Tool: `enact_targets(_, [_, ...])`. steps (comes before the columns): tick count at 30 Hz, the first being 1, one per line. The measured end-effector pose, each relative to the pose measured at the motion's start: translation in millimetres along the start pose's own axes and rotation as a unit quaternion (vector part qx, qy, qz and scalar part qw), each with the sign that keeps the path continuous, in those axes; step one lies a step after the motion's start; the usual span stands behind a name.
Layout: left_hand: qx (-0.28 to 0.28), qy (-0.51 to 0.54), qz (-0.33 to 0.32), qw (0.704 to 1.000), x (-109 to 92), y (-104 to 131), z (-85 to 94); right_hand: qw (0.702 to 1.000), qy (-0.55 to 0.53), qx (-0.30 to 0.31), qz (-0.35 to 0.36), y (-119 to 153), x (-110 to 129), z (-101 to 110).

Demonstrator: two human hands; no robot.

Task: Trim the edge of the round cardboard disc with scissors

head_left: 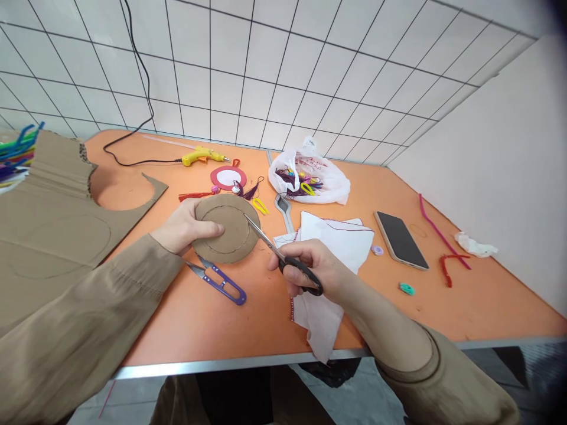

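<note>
My left hand (186, 227) grips a round cardboard disc (230, 239) at its left edge, thumb on top. A smaller circle is marked on the disc inside its rim. In my right hand (310, 265) is a pair of scissors (303, 274) with black handles, my fingers through the loops. The blades point up and left, and their tip touches the disc near the marked line. Purple thread snips (225, 286) lie on the table just below the disc. White cloth (336, 236) with dark red stitched edging spreads beneath and behind my right hand.
A yellow glue gun (204, 156), a red-rimmed ring (228, 177) and tassels (250, 189) lie behind the disc. A plastic bag (328, 180) of trinkets stands beyond. Cut cardboard (53, 236) covers the left side; a phone (401, 239) and pipe cleaners (443, 230) lie right.
</note>
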State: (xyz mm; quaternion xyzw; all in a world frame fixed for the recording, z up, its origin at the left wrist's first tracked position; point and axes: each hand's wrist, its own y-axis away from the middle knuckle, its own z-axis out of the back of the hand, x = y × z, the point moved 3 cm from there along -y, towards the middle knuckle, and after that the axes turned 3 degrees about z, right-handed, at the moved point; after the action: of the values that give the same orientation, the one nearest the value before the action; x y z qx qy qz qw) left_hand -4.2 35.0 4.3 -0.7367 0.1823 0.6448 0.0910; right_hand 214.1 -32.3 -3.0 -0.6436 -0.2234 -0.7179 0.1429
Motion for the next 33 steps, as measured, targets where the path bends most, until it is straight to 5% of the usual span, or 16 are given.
enact_targets(14, [0.001, 0.036, 0.022, 0.999, 2, 0, 2.2, 1.0, -0.003, -0.015, -0.014, 2, 5, -3])
enact_targets(23, [0.022, 0.018, 0.031, 0.999, 4, -4, 12.4, 0.999, -0.014, 0.043, 0.028, 4, 9, -3])
enact_targets(33, [0.009, 0.001, 0.052, 0.999, -1, -1, 2.7, 0.999, 0.008, 0.04, 0.012, 0, -2, 1])
